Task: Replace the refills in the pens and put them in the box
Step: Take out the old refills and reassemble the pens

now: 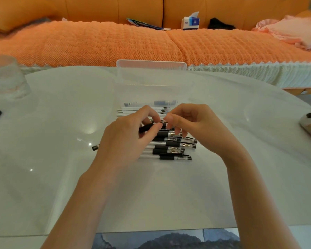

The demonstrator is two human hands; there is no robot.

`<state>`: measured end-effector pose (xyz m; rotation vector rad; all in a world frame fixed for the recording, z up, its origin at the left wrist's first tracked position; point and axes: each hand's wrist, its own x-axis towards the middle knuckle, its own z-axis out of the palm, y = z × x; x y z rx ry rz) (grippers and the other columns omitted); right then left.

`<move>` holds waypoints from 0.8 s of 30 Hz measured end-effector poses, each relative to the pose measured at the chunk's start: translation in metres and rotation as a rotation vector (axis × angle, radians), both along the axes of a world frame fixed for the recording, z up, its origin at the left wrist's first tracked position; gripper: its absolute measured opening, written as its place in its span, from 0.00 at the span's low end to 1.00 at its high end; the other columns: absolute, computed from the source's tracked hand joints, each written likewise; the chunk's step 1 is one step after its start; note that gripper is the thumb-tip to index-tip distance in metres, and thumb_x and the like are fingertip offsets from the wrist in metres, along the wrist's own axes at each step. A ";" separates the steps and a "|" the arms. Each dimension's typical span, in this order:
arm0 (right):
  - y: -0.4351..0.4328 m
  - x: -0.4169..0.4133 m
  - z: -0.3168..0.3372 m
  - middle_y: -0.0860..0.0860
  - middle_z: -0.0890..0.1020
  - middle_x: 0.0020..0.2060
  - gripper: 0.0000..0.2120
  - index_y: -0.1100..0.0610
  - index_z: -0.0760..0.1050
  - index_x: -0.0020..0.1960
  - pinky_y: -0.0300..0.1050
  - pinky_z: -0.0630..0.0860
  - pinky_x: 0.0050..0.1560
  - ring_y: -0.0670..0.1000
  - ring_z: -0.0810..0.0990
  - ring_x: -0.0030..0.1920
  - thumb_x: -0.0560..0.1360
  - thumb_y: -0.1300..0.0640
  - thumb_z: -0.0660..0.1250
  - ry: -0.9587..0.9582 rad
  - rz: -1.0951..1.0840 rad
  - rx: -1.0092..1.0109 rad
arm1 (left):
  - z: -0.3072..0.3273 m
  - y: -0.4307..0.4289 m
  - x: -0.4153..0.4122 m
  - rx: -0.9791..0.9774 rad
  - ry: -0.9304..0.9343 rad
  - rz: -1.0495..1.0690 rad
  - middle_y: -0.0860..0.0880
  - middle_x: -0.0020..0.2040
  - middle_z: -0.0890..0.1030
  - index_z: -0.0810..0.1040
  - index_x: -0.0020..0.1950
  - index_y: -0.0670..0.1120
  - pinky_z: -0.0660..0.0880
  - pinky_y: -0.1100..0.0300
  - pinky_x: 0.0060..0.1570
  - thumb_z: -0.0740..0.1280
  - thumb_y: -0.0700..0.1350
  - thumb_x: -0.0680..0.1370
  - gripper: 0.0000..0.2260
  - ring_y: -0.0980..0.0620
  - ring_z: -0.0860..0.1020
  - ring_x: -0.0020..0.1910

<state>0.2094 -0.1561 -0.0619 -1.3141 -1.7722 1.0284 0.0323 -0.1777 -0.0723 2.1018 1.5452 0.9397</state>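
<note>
We hold one pen (146, 127) just above the heap of pens (174, 150). Our left hand (131, 133) curls round its black grip and our right hand (190, 123) pinches the other end. Refills (142, 110) lie behind, the box (151, 64) beyond. If our pinch slips, a piece could drop among the pens. The loose black part (95, 147) on the table (61, 177) may roll away.

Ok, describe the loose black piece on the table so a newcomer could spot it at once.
On the white table, find the pile of pens at the middle. Left of it, beside the left hand, lies a small black piece. It alone lies clear of the pile.
</note>
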 end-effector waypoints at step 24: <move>-0.008 0.007 0.002 0.53 0.84 0.35 0.02 0.55 0.83 0.42 0.55 0.76 0.43 0.56 0.78 0.37 0.72 0.58 0.71 0.055 0.036 0.094 | 0.005 -0.002 0.006 -0.159 -0.231 -0.070 0.58 0.33 0.81 0.78 0.43 0.53 0.60 0.62 0.31 0.65 0.50 0.77 0.04 0.61 0.68 0.23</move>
